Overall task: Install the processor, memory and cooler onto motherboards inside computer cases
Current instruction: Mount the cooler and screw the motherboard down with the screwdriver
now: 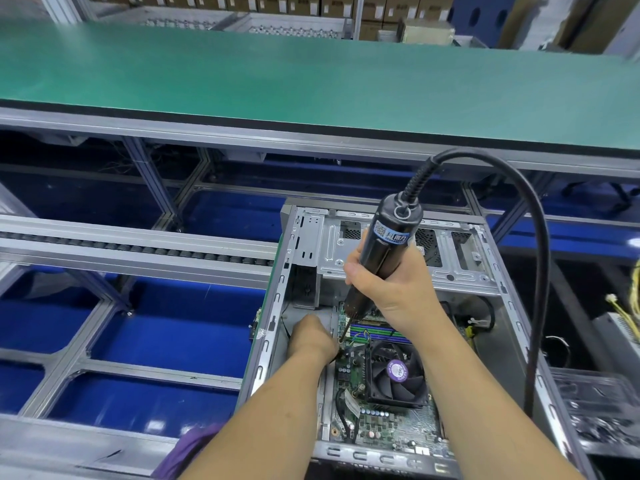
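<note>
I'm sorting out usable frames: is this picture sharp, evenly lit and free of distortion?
Head view: the wide lens bends the green bench edge; lighting is even, with faint glare on the blue floor; the right hand on the screwdriver and the fan look sharp; far boxes are soft.

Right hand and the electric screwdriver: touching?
Touching. The head view shows the right hand with its fingers wrapped round the black body of the electric screwdriver, holding it tilted with the bit pointed down at the motherboard inside the case.
</note>
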### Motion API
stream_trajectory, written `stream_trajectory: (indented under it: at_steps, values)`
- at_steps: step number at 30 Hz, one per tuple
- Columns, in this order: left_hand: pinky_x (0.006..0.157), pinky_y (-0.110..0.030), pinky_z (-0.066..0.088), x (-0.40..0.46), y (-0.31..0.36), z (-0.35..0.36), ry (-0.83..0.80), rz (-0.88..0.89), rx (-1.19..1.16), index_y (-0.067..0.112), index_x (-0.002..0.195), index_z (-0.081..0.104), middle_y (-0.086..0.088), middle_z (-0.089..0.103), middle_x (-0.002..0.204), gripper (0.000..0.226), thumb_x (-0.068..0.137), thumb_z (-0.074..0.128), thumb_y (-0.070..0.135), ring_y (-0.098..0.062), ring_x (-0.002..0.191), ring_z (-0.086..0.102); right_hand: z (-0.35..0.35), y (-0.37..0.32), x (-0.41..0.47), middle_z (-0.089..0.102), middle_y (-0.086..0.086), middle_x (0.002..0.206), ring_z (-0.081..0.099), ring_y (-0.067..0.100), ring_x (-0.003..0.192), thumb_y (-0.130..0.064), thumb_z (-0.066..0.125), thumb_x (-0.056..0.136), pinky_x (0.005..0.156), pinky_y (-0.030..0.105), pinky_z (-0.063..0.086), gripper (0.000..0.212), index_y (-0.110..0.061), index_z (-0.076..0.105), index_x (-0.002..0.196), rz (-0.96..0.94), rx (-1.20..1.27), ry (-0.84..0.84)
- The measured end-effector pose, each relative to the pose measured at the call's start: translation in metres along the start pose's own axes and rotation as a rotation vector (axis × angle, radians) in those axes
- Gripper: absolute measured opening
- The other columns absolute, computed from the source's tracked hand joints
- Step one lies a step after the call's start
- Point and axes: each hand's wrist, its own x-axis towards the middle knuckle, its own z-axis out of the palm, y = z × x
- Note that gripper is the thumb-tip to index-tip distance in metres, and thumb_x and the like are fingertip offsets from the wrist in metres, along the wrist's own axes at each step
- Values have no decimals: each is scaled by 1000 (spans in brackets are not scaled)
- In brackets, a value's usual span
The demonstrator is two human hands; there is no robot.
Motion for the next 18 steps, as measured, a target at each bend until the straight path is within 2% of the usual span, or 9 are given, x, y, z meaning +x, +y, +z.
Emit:
stream_trajectory:
  at_steps: [2,4,9,18]
  values:
    - [72,-26,46,1,-2,1,-20,-38,44,10,90,56,-13,69,112,8,91,62,14,-29,104,67,0,1,-1,60,10,74,56,26,70,-33,77,70,70,49,49,46,-1,51,89,10,0,-17]
    - [75,-27,47,2,-3,1,-30,-50,57,12,88,49,-13,67,115,15,91,63,15,-30,106,66,1,1,-1,60,11,74,56,25,69,-33,77,70,70,47,49,47,2,52,90,16,-5,-33]
    - [79,-28,49,4,-2,3,-47,-59,104,12,98,52,-13,64,120,13,92,63,17,-30,108,64,4,3,-1,62,6,75,58,24,70,-35,77,67,73,45,51,52,3,53,93,30,-17,-20]
    - [75,-27,48,4,-2,4,-69,-67,114,12,93,47,-12,64,119,17,91,64,13,-29,105,64,1,6,4,62,11,73,57,24,69,-35,76,69,72,45,51,46,1,56,89,28,-43,38]
